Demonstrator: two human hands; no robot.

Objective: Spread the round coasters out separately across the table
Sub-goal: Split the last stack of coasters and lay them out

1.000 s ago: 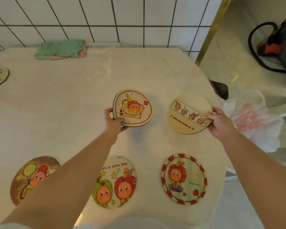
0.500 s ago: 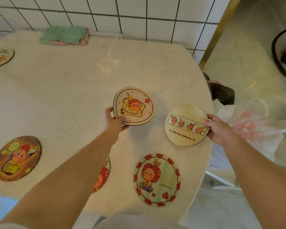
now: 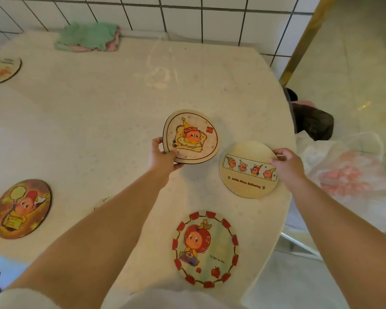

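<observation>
My left hand (image 3: 162, 156) grips the left rim of a round toast-character coaster (image 3: 192, 136), tilted above the pale table (image 3: 87, 121). My right hand (image 3: 286, 165) pinches the right rim of a cream "Little Stars Gathering" coaster (image 3: 246, 172), which lies low near the table's right edge. A red-bordered apple-girl coaster (image 3: 205, 249) lies flat at the front. A dark yellow coaster (image 3: 20, 208) lies at the left, and a pale coaster (image 3: 1, 70) sits at the far left. My left forearm hides most of another coaster.
A folded green and pink cloth (image 3: 88, 36) lies at the table's back by the white tiled wall. A white plastic bag (image 3: 352, 179) and a dark object (image 3: 310, 119) sit off the right edge, over the floor.
My right hand has lowered the cream coaster down toward the table near the right edge. The left hand keeps its coaster in about the same place. The view has swung right.
</observation>
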